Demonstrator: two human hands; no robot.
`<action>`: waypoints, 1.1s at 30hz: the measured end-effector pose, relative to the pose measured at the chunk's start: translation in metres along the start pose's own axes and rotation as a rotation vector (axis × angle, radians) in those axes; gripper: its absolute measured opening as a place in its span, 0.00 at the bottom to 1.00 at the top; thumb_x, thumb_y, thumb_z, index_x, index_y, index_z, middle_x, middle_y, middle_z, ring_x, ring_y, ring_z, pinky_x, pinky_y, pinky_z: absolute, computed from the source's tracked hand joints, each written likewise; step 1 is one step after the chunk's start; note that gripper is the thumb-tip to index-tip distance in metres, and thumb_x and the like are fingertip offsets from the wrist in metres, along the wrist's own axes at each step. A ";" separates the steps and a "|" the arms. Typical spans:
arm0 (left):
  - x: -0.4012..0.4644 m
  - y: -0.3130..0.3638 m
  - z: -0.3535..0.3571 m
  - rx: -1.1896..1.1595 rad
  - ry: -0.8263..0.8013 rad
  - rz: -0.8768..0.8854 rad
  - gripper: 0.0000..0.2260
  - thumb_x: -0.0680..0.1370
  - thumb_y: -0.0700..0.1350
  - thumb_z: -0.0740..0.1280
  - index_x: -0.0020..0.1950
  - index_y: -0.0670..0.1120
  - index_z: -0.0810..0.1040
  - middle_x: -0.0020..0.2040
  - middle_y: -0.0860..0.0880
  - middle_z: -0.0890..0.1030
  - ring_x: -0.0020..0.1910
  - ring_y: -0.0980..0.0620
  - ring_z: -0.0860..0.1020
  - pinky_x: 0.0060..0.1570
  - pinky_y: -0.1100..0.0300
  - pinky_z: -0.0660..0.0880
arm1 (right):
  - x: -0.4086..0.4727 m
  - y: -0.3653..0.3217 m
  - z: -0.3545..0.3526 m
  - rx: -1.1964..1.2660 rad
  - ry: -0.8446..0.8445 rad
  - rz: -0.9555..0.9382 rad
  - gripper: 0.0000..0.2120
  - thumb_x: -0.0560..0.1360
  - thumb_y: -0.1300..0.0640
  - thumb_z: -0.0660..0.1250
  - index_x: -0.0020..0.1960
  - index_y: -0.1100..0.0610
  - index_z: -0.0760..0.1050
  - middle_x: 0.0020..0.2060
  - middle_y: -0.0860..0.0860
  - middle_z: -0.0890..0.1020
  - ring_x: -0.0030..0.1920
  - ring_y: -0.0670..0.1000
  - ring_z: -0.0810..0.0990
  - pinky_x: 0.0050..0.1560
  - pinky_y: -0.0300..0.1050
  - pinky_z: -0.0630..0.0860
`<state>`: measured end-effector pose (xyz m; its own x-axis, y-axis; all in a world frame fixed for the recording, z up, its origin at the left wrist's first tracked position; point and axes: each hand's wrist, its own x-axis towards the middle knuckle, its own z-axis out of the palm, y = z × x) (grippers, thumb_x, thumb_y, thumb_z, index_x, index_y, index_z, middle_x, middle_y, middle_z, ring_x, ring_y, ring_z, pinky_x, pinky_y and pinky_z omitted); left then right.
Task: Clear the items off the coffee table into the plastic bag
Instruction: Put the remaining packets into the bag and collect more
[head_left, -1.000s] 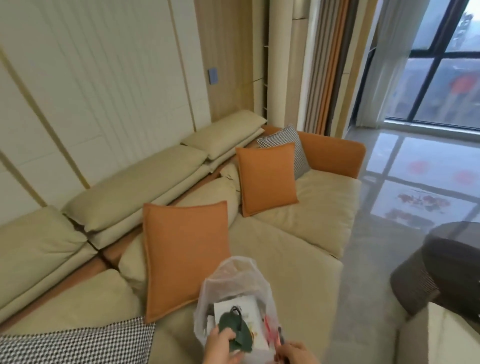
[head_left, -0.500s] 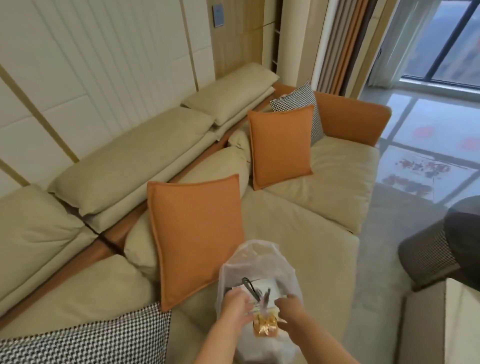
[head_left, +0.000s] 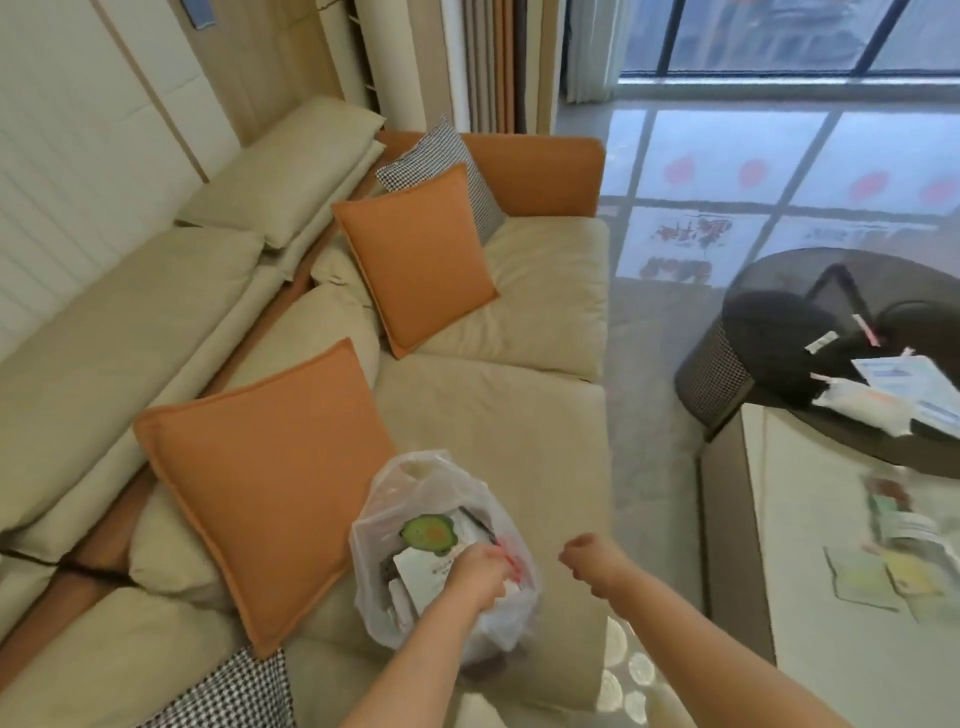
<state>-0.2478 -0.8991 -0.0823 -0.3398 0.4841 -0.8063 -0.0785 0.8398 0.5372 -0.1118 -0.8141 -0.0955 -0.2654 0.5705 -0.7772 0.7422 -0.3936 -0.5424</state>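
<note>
Thin plastic bag (head_left: 415, 486), soft and light: we take it by the rim.
Our left hand (head_left: 480, 569) pinches that rim at lower centre; our right hand (head_left: 584, 553) hangs curled, empty; papers (head_left: 878, 566) await on the desk (head_left: 810, 519).

beige sofa (head_left: 519, 405), plastic bag (head_left: 415, 483) and orange cushions (head_left: 270, 467) on it

Beige sofa (head_left: 467, 415), orange cushions (head_left: 265, 483)

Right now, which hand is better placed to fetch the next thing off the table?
The right hand, probably: it holds nothing and is nearer the coffee table with its papers, while the left hand grips the plastic bag.
</note>
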 end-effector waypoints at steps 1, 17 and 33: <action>-0.002 0.005 0.013 0.054 -0.028 0.015 0.08 0.75 0.35 0.59 0.42 0.45 0.74 0.36 0.46 0.72 0.30 0.52 0.68 0.29 0.64 0.64 | -0.002 0.011 -0.011 -0.008 0.021 0.001 0.07 0.76 0.65 0.61 0.40 0.59 0.68 0.30 0.50 0.65 0.28 0.46 0.62 0.20 0.30 0.57; -0.025 0.066 0.301 0.646 -0.344 0.191 0.05 0.78 0.39 0.63 0.52 0.47 0.72 0.35 0.51 0.73 0.29 0.56 0.72 0.22 0.68 0.64 | -0.069 0.226 -0.216 -0.065 0.304 0.097 0.17 0.77 0.55 0.61 0.65 0.58 0.71 0.61 0.55 0.77 0.61 0.54 0.76 0.61 0.46 0.73; 0.008 0.114 0.518 0.856 -0.418 0.328 0.19 0.79 0.49 0.65 0.67 0.45 0.71 0.52 0.50 0.74 0.49 0.53 0.75 0.49 0.63 0.70 | -0.036 0.390 -0.365 0.152 0.440 0.300 0.21 0.78 0.53 0.60 0.70 0.56 0.66 0.66 0.53 0.72 0.64 0.52 0.73 0.61 0.45 0.72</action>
<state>0.2263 -0.6722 -0.1555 0.1449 0.6323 -0.7611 0.7152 0.4646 0.5221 0.4121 -0.7245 -0.1627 0.2500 0.6518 -0.7160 0.6399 -0.6662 -0.3830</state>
